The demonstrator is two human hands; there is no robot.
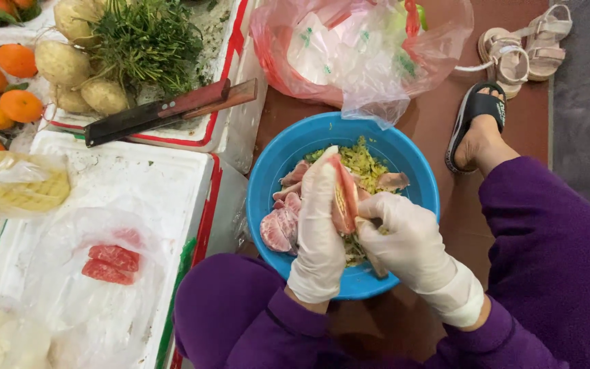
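My left hand [319, 225] covers most of the pink fruit segment [344, 198] I hold, so I see only its edge. Whatever my right hand [408, 246] grips is hidden inside the glove. The hands hide the middle of the blue bowl [274, 164]. The oranges [1, 82] run off the left edge, and the sandals [524, 44] are cut at the top. I cannot make out what is inside the pink bag [349, 48].
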